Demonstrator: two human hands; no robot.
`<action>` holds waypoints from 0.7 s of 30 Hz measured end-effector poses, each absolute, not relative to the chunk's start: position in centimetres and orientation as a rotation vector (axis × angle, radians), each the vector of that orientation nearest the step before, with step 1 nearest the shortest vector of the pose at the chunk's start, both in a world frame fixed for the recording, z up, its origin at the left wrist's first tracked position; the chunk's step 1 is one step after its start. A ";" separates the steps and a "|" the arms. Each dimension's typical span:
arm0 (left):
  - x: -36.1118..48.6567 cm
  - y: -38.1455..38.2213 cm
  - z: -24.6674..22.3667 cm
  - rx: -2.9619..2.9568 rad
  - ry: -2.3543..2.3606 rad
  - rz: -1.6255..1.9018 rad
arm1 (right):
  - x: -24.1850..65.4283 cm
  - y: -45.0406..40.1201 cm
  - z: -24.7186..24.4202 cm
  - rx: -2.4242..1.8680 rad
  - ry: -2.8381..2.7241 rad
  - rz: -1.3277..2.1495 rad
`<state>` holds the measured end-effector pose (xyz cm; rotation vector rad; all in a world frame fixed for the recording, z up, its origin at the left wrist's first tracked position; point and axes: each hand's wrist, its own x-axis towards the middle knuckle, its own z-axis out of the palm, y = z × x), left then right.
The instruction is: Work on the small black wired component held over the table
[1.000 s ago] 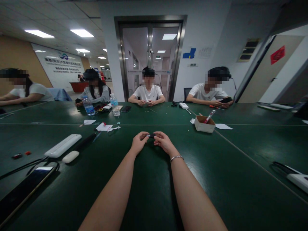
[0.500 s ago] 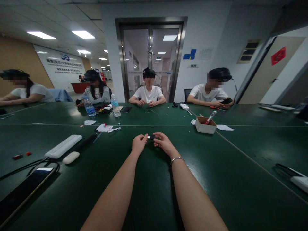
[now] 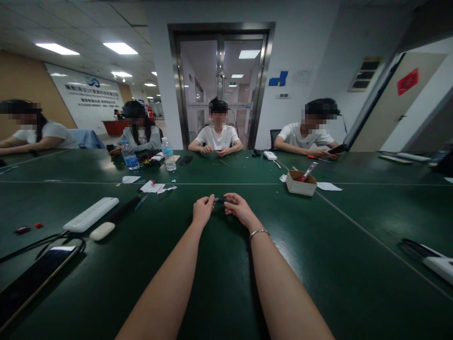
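Observation:
A small dark object [image 3: 220, 200] with a metallic left end is held between my two hands, just above the green table [image 3: 226, 264]. The fingertips of my left hand [image 3: 204, 210] are pinched at its metallic end. My right hand [image 3: 240, 210], with a silver bracelet at the wrist, has its thumb and fingers closed round the dark right end. The object is too small to name surely.
Left lie a white power strip [image 3: 92, 215], a white mouse-like item [image 3: 102, 231] and a phone [image 3: 38, 278]. Ahead are torn paper [image 3: 152, 187], two bottles [image 3: 169, 156] and a small box [image 3: 300, 185]. Several people sit across the table.
The view has shifted slightly, so most things sit a little further left and up. Both hands keep their grip on the small object. The person at the right has raised a dark device a little.

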<state>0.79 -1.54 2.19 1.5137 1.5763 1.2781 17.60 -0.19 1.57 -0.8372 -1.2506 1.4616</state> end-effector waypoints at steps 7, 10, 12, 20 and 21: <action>0.8 -1.8 2.1 1.566 1.569 1.249 | 17.5 -0.1 1.5 -0.847 -1.275 1.445; 0.8 -1.8 2.2 1.567 1.591 1.230 | 17.5 -0.1 1.5 -0.851 -1.289 1.443; 0.8 -1.8 2.2 1.570 1.597 1.223 | 17.5 -0.1 1.5 -0.855 -1.299 1.443; 0.7 -1.7 2.4 1.592 1.624 1.199 | 17.6 -0.1 1.5 -0.840 -1.309 1.447; 0.7 -1.8 2.5 1.590 1.625 1.194 | 17.6 -0.1 1.5 -0.841 -1.311 1.447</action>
